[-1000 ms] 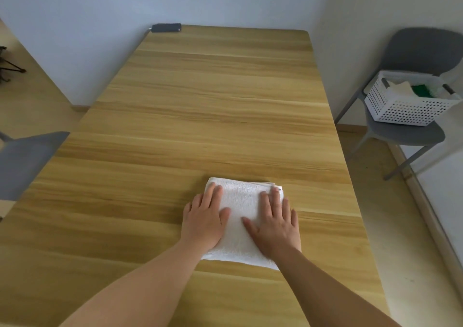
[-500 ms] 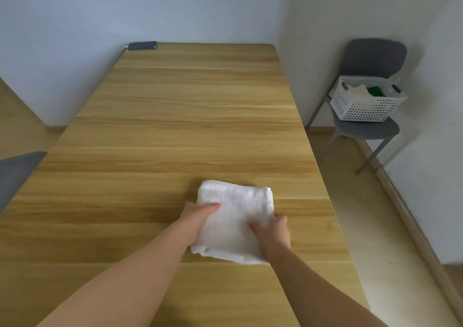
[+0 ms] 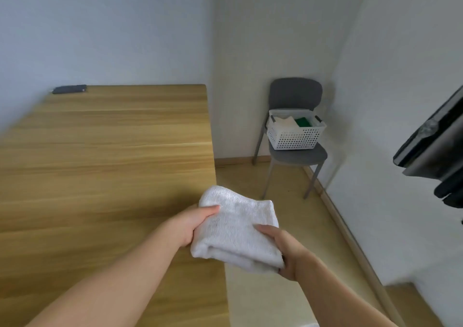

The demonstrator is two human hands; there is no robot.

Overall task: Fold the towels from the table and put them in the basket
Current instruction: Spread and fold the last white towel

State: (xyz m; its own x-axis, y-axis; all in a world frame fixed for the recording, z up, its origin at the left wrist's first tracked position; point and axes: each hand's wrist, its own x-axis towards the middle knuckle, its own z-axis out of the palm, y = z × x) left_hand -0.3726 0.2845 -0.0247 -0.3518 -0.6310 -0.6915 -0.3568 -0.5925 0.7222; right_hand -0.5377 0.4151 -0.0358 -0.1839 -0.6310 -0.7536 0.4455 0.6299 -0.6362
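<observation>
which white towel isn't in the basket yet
The folded white towel gripped by the left hand and right hand; the other white towel already lies in the basket beside a green towel.

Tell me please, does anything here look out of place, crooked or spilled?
Nothing stands out. The folded white towel is held neatly between the left hand and right hand at the table edge, and the basket sits upright on the grey chair with white and green items inside.
</observation>
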